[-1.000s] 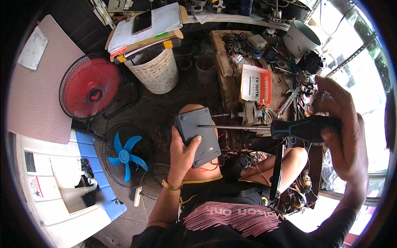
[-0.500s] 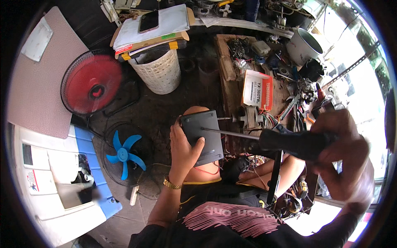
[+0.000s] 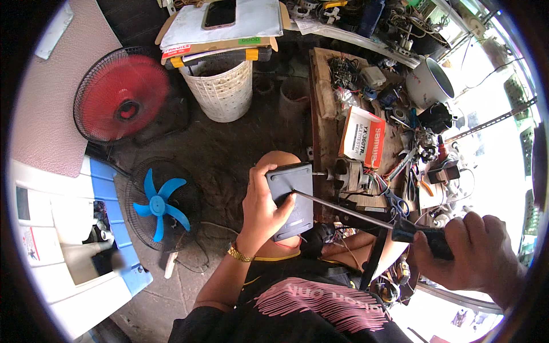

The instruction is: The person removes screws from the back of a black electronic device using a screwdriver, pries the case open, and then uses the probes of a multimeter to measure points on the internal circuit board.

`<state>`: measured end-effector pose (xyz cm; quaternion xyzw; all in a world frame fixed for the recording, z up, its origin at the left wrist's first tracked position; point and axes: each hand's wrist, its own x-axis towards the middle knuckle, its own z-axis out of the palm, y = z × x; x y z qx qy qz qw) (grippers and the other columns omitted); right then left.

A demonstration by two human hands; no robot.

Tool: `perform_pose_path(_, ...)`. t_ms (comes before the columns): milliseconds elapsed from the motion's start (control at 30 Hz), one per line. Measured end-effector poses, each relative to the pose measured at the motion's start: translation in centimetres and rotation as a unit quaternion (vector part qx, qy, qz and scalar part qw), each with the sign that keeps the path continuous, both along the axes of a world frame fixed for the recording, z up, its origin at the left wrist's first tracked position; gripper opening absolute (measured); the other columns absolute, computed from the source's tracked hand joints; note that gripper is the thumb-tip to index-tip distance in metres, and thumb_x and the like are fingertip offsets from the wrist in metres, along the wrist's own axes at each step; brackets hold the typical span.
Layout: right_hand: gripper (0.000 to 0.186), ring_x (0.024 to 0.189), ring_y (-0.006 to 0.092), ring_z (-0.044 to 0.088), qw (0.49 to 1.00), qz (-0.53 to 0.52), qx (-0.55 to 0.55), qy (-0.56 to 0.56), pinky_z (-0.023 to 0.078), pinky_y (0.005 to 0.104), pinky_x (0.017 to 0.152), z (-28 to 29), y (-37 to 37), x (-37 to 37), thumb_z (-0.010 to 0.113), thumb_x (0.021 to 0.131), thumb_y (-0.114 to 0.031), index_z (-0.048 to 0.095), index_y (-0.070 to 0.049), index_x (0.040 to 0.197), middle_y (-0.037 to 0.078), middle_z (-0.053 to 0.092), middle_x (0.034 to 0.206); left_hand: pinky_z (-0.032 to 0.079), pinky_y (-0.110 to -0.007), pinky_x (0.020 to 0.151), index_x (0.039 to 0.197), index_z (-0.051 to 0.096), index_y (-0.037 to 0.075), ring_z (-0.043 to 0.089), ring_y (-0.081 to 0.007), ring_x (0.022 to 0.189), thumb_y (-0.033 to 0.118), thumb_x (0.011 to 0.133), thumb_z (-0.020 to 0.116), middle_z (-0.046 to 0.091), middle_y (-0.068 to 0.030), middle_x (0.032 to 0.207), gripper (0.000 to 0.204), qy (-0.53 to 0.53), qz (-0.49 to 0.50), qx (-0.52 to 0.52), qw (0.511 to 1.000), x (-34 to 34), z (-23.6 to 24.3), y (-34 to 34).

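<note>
My left hand is wrapped round the left side of a dark grey multimeter, its thumb across the back face. The meter rests over my bent knee, back cover toward me, with small feet at its corners. In my right hand, a long screwdriver is gripped by its black handle. Its metal shaft slants left, and the tip meets a small hole near the middle of the cover, by my left thumb. Below the meter a red wire shows in part.
To the right, a wooden bench holds an opened red-and-white carton, a small motor, scissors and a metal pot. On the left stand a red fan, a blue-bladed fan and a white basket.
The screwdriver handle has swung down toward me, so the shaft slants more steeply. My right hand has lowered with it. My head view has shifted; the tip stays at the cover's hole.
</note>
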<state>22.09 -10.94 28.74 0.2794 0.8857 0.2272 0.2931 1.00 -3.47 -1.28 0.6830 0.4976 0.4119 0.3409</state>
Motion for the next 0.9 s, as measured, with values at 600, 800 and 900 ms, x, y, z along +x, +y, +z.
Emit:
perform_pose_path(600, 0.027, 0.057, 0.0196, 0.054, 0.973, -0.181, -0.050, 0.135, 0.041, 0.0356, 0.048, -1.2, -1.0, -0.4, 0.072, 0.072, -0.010, 0.060, -0.004, 0.095, 0.008, 0.052, 0.073, 0.046, -0.041, 0.088, 0.124, 0.039, 0.003, 0.056, -0.0374, 0.102, 0.011, 0.073, 0.073, 0.050, -0.0189, 0.113, 0.061, -0.015, -0.003, 0.028, 1.000, 0.1, -0.3, 0.2)
perform_pose_path(800, 0.017, 0.048, 0.0130, 0.057, 0.419, -0.793, -0.237, 0.372, 0.046, 0.0277, 0.045, -1.0, 2.6, -0.8, 0.059, 0.090, -0.014, 0.060, -0.003, 0.103, 0.011, 0.063, 0.071, 0.046, -0.042, 0.088, 0.123, 0.039, 0.003, 0.056, -0.0374, 0.102, 0.011, 0.074, 0.073, 0.049, -0.0185, 0.114, 0.061, -0.012, -0.011, 0.024, 1.000, -0.1, -0.6, 0.3)
perform_pose_path(900, 0.018, 0.048, 0.0115, 0.055, 0.413, -0.792, -0.247, 0.376, 0.041, 0.0255, 0.041, 0.0, 2.8, -1.4, 0.063, 0.085, -0.010, 0.058, -0.004, 0.101, 0.009, 0.061, 0.071, 0.046, -0.041, 0.088, 0.123, 0.038, 0.003, 0.057, -0.0370, 0.102, 0.009, 0.073, 0.073, 0.049, -0.0186, 0.115, 0.061, -0.015, -0.002, 0.026, 1.000, -0.3, -0.3, 0.2)
